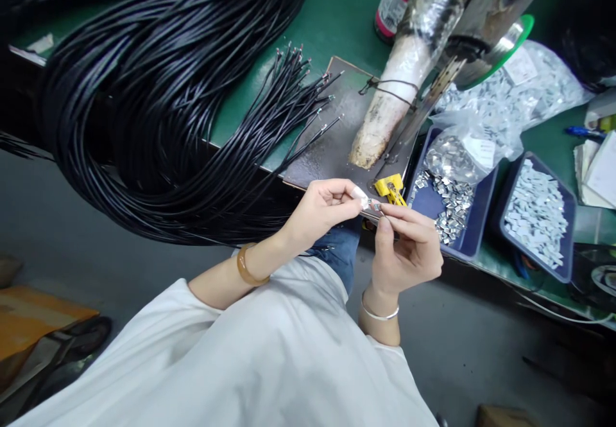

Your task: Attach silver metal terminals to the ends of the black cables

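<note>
My left hand (332,207) is closed in a pinch, with white wrapping on a fingertip. Between its thumb and finger is a small white and metallic piece (366,203); its exact kind is too small to tell. Close beside it, my right hand (408,241) pinches a small shiny metal piece (376,207) between thumb and fingers. The two pieces meet or nearly meet in front of the bench edge; I cannot tell whether they touch. Just behind the fingertips lies a yellow tool (391,187) on a dark board (322,148).
A big bundle of black cables (158,87) with stripped ends covers the left bench. A wrapped exhaust duct (382,115) reaches down over the board. On the right, one blue tray (474,237) holds metal shells, another blue tray (568,263) pale small parts. Plastic bags (539,93) lie behind.
</note>
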Demonstrator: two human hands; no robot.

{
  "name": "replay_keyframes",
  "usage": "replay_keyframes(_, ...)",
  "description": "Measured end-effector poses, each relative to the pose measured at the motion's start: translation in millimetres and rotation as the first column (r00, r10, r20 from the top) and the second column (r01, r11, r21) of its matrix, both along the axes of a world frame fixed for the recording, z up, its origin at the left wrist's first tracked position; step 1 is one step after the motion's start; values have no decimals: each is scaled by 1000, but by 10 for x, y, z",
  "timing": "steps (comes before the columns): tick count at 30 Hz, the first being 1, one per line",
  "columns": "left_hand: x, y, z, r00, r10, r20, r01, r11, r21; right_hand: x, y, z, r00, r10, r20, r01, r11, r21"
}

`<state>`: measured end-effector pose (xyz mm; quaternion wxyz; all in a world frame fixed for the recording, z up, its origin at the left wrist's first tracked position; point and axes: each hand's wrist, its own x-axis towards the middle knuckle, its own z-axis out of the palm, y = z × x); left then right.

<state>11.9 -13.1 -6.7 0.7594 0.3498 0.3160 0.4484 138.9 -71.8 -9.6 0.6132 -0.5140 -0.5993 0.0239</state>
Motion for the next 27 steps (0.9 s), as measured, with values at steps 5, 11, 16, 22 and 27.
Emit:
replay_keyframes(5, 4, -13, 1, 997, 20, -69, -19, 1000, 23, 0, 25, -9, 988, -7, -156, -3, 998, -62)
replay_keyframes(11, 7, -10, 46, 995, 13, -101, -10, 999, 33, 53, 47, -53, 986, 7, -169, -26, 993, -111)
replay_keyframes(16, 5, 14, 37, 998, -1, -56, 3, 999, 35, 83, 47, -67, 1000, 8, 24, -5, 992, -122)
replay_keyframes(22, 9, 26, 29, 998, 4, -56, -2, 999, 44, 87, 87, -58, 981, -12, 193, 25, 998, -63)
replay_keyframes(27, 41, 52, 53, 992, 58, -111, -50, 996, 76, 109, 123, -103, 956, -45, 290, 47, 999, 1)
